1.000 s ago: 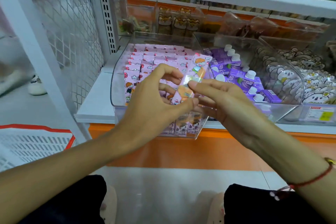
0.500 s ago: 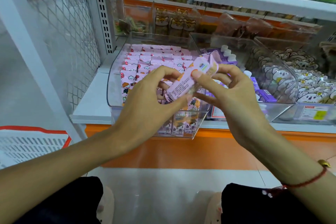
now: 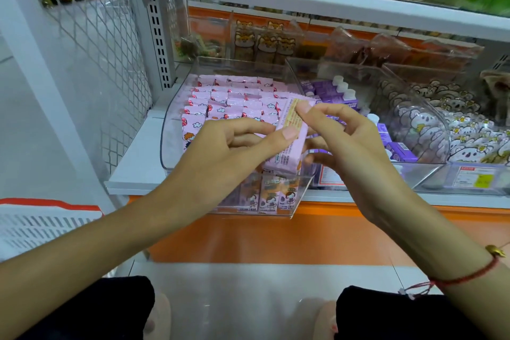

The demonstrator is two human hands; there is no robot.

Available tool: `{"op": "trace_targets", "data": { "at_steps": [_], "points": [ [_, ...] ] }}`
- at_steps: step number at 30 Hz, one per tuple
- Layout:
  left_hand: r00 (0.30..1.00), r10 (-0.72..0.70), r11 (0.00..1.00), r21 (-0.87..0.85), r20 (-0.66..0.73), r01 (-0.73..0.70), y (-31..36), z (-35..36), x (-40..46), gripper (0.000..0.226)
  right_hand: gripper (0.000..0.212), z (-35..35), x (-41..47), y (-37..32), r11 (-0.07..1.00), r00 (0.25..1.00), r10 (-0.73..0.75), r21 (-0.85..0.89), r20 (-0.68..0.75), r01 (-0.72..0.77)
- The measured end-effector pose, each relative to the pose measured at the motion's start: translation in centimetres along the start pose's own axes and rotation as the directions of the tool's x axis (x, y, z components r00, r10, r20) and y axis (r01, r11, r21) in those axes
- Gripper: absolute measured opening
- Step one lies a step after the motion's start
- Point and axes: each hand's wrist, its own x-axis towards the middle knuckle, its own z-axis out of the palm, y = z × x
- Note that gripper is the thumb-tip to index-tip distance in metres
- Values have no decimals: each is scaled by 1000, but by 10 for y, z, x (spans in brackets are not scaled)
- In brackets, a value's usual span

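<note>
One pink packet (image 3: 288, 153) is the thing in hand. It is held tilted in the air above the front part of a clear bin (image 3: 165, 146), its upper end leaning away toward the back of the shelf (image 3: 132, 163). Both hands are clamped on it and close together. The left hand (image 3: 220, 152) pinches its middle, with the thumb on the printed face and the fingers behind. The right hand (image 3: 350, 143) pinches the upper end under the forefinger, its other fingers loosely curled; how its thumb lies I cannot tell.

Below it, rows of like pink packets (image 3: 229, 99) stand tightly packed in the bin, and more show through its front wall. The bin sits near the left end of the shelf, and its front juts past the shelf's front edge. Just to the right are purple cartons (image 3: 331, 91) in a second bin, then bear-print packets (image 3: 419, 119). A white basket (image 3: 33, 229) sits off the shelf at the lower left.

The likely next step is slotting the packet into a row, and several things could go wrong:
- The grips are fingertip pinches on a smooth wrapper, so letting go with one hand too soon could drop the packet crosswise onto the rows or past the front edge.
- Pushing it into so tight a row could knock neighbouring packets askew.
- Pressing down near the overhanging front could tip the bin forward.
</note>
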Motion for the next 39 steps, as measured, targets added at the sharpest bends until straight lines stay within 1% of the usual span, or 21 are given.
{"op": "trace_targets", "data": {
  "at_steps": [3,5,8,10,12,14,16,18,19,21,22,24,26,27,29,30,31,33,35,37,39],
  "points": [
    [1000,15,1000,6,24,-16,-2,1,1,52,44,1,0,1,1000,1000,-12,0,-16,12],
    [999,17,1000,14,43,-18,-3,2,1,51,45,1,1,3,1000,1000,-11,-4,-18,11],
    [1000,15,999,34,13,-16,-7,3,1,32,43,0,3,6,1000,1000,-23,-8,1,23],
    [998,47,996,75,-48,-44,-10,1,4,27,36,-1,3,6,999,998,-48,-4,43,48],
    [988,106,989,118,-110,-93,-11,-3,5,31,31,-3,3,5,998,995,-53,26,83,51],
    [968,197,968,189,-159,-166,-10,-7,5,32,38,-3,3,3,999,995,-19,43,103,15],
    [942,289,926,300,-172,-229,-6,-10,3,34,44,-1,2,1,999,993,29,36,112,-33],
    [921,361,875,394,-148,-280,-3,-10,1,35,36,-1,1,1,995,990,50,76,133,-60],
    [917,376,862,413,-132,-293,-2,-9,1,38,30,-1,1,1,989,986,60,124,154,-79],
    [928,351,882,375,-123,-284,-1,-7,0,48,27,-2,1,0,963,979,74,243,190,-120],
    [943,308,913,319,-126,-255,-1,-6,0,53,28,-3,1,-1,948,977,70,290,199,-127],
    [976,179,971,183,-123,-155,1,-5,1,58,26,-5,2,-2,935,976,58,330,210,-127],
    [990,77,995,78,-114,-69,-1,-6,4,55,28,-6,4,-2,931,978,64,342,199,-130],
    [991,64,996,67,-116,-56,-2,-7,6,50,31,-5,4,-1,928,980,77,345,185,-138],
    [985,91,993,87,-144,-79,-3,-8,6,37,44,-2,2,-2,938,982,126,306,140,-164],
    [979,125,989,100,-162,-109,-3,-8,5,32,49,-1,1,-2,953,983,143,254,114,-168],
    [970,163,983,114,-181,-144,-2,-8,4,28,51,-1,0,-3,970,985,144,184,97,-160],
    [946,230,971,125,-228,-205,1,-6,1,24,40,0,-2,-4,989,985,135,45,111,-141],
    [914,298,951,168,-275,-260,4,-5,-1,26,28,1,-4,-4,987,973,159,-45,168,-154],
    [893,345,931,222,-289,-288,7,-2,-2,30,22,2,-6,-2,982,952,189,-49,239,-183],
    [887,357,929,214,-293,-303,9,0,-3,32,21,4,-7,-2,977,937,202,3,286,-211]
  ]
}}
